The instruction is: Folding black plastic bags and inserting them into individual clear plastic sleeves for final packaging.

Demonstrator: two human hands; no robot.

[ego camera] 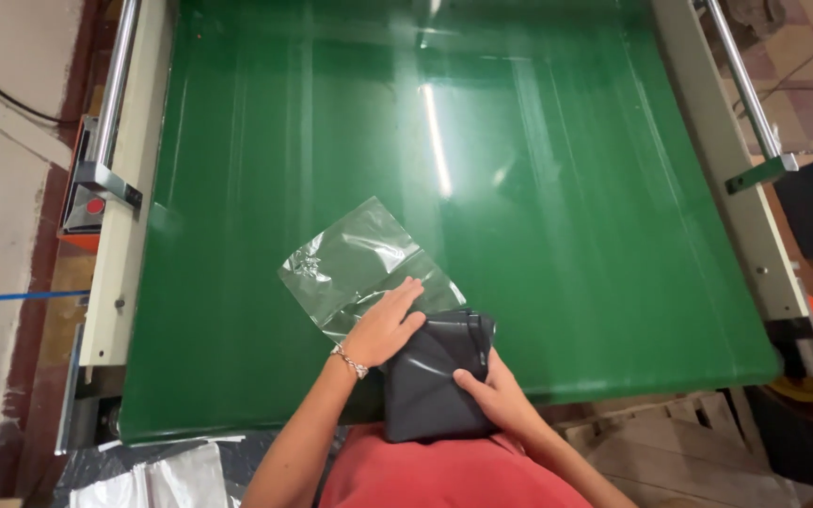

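My right hand (493, 393) grips the dark folded cloth (435, 376) at its edge, steadying it; my left hand (386, 326), fingers together, presses the clear bag (355, 263) flat on the green belt (566, 235)

A packing workshop: a wide green conveyor belt (538, 188) with metal side rails (115, 85) and clear plastic bags (359, 263) on it.
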